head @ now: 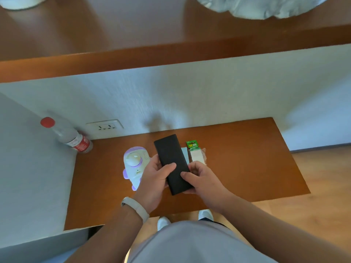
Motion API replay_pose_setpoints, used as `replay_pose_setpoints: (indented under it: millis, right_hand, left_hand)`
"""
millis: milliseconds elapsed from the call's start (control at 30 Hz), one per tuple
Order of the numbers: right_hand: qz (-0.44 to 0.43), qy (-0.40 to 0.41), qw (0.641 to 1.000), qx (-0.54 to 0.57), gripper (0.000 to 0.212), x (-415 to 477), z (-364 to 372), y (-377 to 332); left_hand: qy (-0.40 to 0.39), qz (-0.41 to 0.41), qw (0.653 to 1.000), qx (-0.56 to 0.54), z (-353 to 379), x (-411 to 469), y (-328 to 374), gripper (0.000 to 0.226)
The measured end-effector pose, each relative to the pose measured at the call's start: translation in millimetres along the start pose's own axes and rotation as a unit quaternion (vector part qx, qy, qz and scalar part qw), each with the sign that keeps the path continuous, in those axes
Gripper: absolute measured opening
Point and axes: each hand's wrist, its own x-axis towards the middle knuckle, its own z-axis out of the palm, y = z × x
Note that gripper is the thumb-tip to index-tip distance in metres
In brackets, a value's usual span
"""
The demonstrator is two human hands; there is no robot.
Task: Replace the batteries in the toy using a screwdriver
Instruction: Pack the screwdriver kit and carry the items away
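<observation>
"Holding what, and how?"

"Both hands gripped a flat black case (171,162) above a wooden desk (247,168). The left hand (153,179) curled around its left edge and the right hand (201,179) around its right edge, each with a thumb pressed on the top face. The case was closed, and it probably held the screwdriver."

"How should it be opened well?"

"I would keep it level and low over the desk, steady one half, and part the halves slowly so that no small bits spill out."

"Where was the toy, and which way did it point?"

"The white and purple toy (133,164) lay flat on the desk just left of the case, partly hidden by the left hand. Its long axis ran from the wall towards the person, with the rounded head at the wall end. The case's long axis ran much the same way, its far end leaning slightly left. A green battery pack (195,152) lay just to the right."
</observation>
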Motion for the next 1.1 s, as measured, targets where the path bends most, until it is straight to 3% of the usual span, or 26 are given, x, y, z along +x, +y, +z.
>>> replay_pose_setpoints:
  millis: [167, 300, 400, 600, 800, 1100]
  right_hand:
    - [-0.017, 0.064, 0.998, -0.007, 0.019, 20.7, -2.7, 20.8]
    - [0.0, 0.204, 0.957, -0.205, 0.013, 49.0, -28.0, 60.5]
    - [0.026, 0.254, 0.911, -0.324, 0.017, 66.4, -47.7, 82.2]
    - [0.055, 0.255, 0.88, -0.397, 0.048, 83.7, -54.8, 98.4]
    - [0.056, 0.269, 0.863, -0.424, 0.048, 91.0, -45.7, 98.7]
    - [0.07, 0.265, 0.892, -0.359, 0.051, 95.7, -49.8, 93.3]
  left_hand:
    - [-0.011, -0.003, 1.0, 0.005, -22.8, 4.9, 2.2, 0.029]
    - [-0.018, -0.014, 1.0, 0.005, -33.4, 5.1, 1.1, 0.028]
    - [-0.025, -0.018, 0.999, 0.008, -36.9, 3.0, -2.3, 0.028]
    - [-0.019, -0.026, 0.999, 0.018, -42.3, -2.2, -12.8, 0.028]
    - [-0.026, -0.03, 0.999, 0.025, -44.4, -4.2, -19.0, 0.027]
    - [-0.022, -0.031, 0.999, 0.021, -39.5, -3.2, -23.4, 0.03]
